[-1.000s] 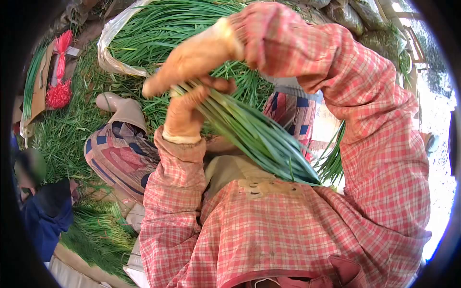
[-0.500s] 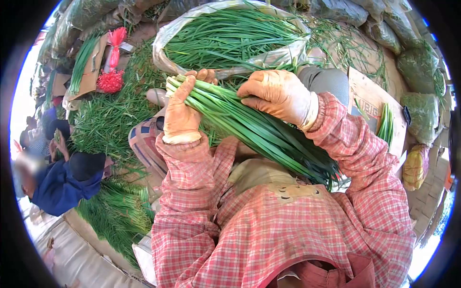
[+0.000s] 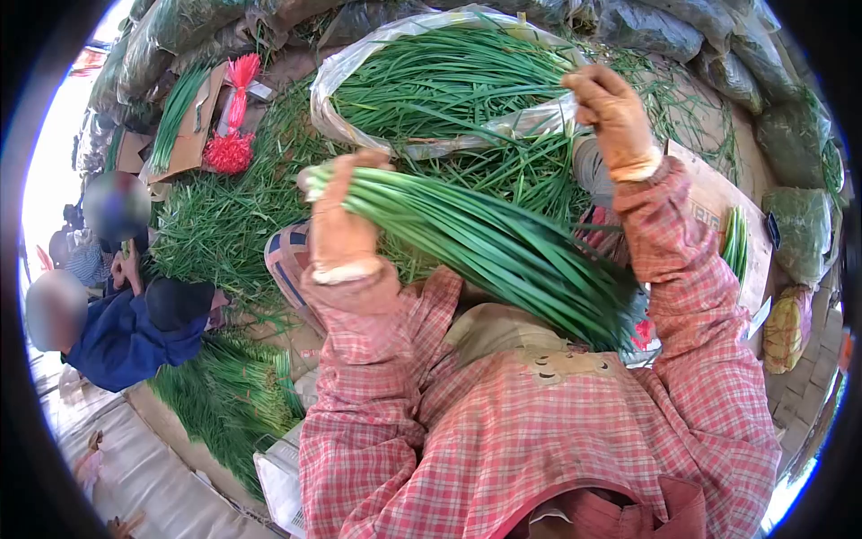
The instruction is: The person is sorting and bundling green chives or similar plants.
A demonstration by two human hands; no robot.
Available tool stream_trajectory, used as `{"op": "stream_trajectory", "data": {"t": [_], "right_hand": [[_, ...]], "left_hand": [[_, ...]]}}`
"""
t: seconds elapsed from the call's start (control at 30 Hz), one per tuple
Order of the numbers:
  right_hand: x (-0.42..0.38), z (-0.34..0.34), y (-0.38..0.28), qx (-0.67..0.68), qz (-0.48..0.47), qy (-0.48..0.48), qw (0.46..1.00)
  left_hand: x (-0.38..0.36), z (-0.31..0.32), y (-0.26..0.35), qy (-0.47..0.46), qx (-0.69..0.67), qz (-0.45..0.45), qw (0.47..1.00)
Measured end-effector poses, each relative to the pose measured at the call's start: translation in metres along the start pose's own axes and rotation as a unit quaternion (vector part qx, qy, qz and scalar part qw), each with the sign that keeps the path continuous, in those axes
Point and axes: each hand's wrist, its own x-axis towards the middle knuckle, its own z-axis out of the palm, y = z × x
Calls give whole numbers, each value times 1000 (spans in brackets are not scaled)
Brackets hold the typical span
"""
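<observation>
My left hand (image 3: 346, 220), in a tan glove, is closed around the pale stem ends of a bunch of garlic chives (image 3: 485, 242). The long green leaves slant down to the right across my lap, slightly blurred. My gloved right hand (image 3: 615, 121) is raised away from the bunch, at the right edge of a heap of garlic chives (image 3: 440, 85) in an open plastic bag (image 3: 325, 103). Its fingers are pinched together; whatever they hold, if anything, cannot be made out.
Loose leaves (image 3: 215, 216) litter the ground to the left. Red ties (image 3: 232, 153) lie beside cardboard (image 3: 199, 121) with chives on it. A co-worker in blue (image 3: 135, 337) sits at left near another green pile (image 3: 224, 395). Filled plastic bags (image 3: 795, 135) line the right and back.
My right hand has left the bunch and moved up and right to the bag's edge. My left hand still grips the stem ends, and the leaves have spread out somewhat.
</observation>
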Motion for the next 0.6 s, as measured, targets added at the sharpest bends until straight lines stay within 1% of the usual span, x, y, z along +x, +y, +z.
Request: {"op": "stream_trajectory", "data": {"t": [0.03, 0.07, 0.1, 0.13, 0.17, 0.2, 0.23, 0.27, 0.3, 0.33, 0.37, 0.4, 0.43, 0.47, 0.5, 0.57, 0.6], "right_hand": [[0, -12, -7, -15, 5, 6, 1000], [-2, -22, -17, -42, -4, 24, 999], [-6, -31, -25, -67, -15, 41, 997], [-10, -43, -30, -112, -29, 48, 992], [-14, -55, -34, -154, -49, 54, 985], [-21, -63, -32, -236, -110, 49, 964], [-28, -67, -28, -313, -173, 47, 933], [-32, -69, -26, -244, -81, 65, 964], [-36, -72, -18, -172, 16, 74, 982], [-39, -86, 3, -168, 42, 35, 984], [-42, -92, 26, -168, 70, -5, 983], [-45, -83, 37, -344, -62, -41, 936], [-49, -77, 42, -505, -189, -69, 840], [-57, -57, 28, -597, -203, -75, 772], [-61, -45, 25, -604, -207, -80, 765], [-64, -24, 19, -463, -139, -138, 864], [-68, -11, 10, -416, -126, -183, 882]], "left_hand": [[2, -10, 18, 26, -25, 18, 999], [-3, -13, 35, 55, 211, 146, 965], [-8, -23, 52, 78, 302, 229, 922], [-8, -38, 76, 93, 190, 239, 948], [4, -94, 109, 42, -163, 137, 976], [-4, -115, 127, 27, -88, 182, 979], [-3, -167, 152, -34, -393, 60, 917], [-7, -172, 161, 2, -421, 83, 903], [-11, -177, 170, 37, -447, 108, 887], [-15, -181, 180, 71, -469, 135, 870], [-18, -161, 182, 235, -250, 299, 890], [-24, -159, 188, 232, -265, 311, 883], [-30, -159, 193, 231, -282, 319, 875], [-36, -160, 195, 231, -298, 323, 868], [-41, -161, 198, 172, -228, 371, 883], [-55, -153, 197, 55, -80, 448, 888], [-72, -142, 199, -18, -107, 395, 912]]}}
